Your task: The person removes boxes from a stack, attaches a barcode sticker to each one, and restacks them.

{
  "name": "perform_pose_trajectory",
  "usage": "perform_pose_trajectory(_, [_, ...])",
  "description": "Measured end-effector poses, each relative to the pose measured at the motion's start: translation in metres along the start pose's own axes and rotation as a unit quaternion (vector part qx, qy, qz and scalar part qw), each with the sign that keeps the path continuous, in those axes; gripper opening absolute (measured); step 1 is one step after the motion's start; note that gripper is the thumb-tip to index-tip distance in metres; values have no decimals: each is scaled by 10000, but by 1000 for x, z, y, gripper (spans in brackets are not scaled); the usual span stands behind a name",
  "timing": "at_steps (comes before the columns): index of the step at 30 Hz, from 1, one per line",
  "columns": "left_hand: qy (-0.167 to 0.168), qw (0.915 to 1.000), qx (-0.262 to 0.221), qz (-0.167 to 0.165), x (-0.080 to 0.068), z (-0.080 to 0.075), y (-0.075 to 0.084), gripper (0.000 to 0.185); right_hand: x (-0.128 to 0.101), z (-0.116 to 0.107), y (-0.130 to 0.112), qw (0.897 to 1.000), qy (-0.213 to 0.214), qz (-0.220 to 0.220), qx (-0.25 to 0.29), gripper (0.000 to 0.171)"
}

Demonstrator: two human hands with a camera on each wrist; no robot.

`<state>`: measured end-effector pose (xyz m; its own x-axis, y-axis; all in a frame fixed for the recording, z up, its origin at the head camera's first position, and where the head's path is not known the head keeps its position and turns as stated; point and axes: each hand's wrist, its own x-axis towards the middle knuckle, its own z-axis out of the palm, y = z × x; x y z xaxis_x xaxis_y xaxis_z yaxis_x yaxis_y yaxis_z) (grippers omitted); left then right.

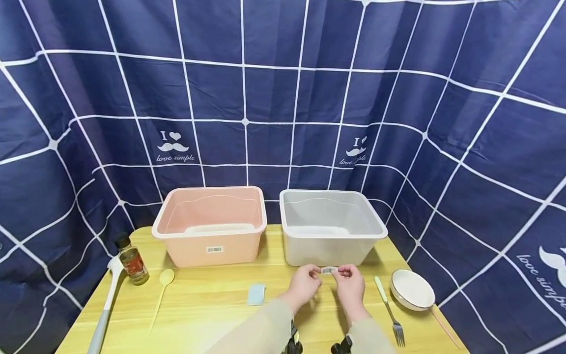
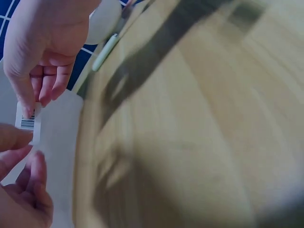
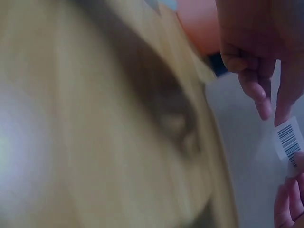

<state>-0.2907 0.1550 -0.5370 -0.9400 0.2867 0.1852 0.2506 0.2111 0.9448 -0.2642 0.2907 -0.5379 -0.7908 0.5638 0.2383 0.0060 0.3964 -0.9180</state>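
A navy curtain with white grid lines hangs behind a yellow wooden table.

— What do we see at the back of the yellow wooden surface?

— We see a pink plastic tub to the left. On the near left stand a small glass bottle of amber liquid, a white long-handled ladle and a pale yellow spoon.

— And nearer the middle and right?

— We find a light blue flat pad, a green-handled metal fork and a white round bowl.
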Motion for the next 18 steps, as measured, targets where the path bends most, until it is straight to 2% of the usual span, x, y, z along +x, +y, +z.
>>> perform_pose_trajectory(5, [-332, 9992, -212, -99, 13, 2, 8, 36, 21, 2, -4, 9997, 124, -121, -181, 15])
perform_pose_trajectory(9, [-559, 9958, -609, -396, 21, 3, 16, 44, 31, 6, -8, 9995, 199, -153, -203, 17])
perform_pose_trajectory(13, [-649, 9884, -1136, -772, 26, 2, 22, 52, 38, 9, -11, 9996, 220, -61, -136, 18])
perform_pose_trajectory(18, [-697, 9845, -1316, -922, 31, 2, 22, 54, 44, 11, -13, 9994, 294, 39, -195, 19])
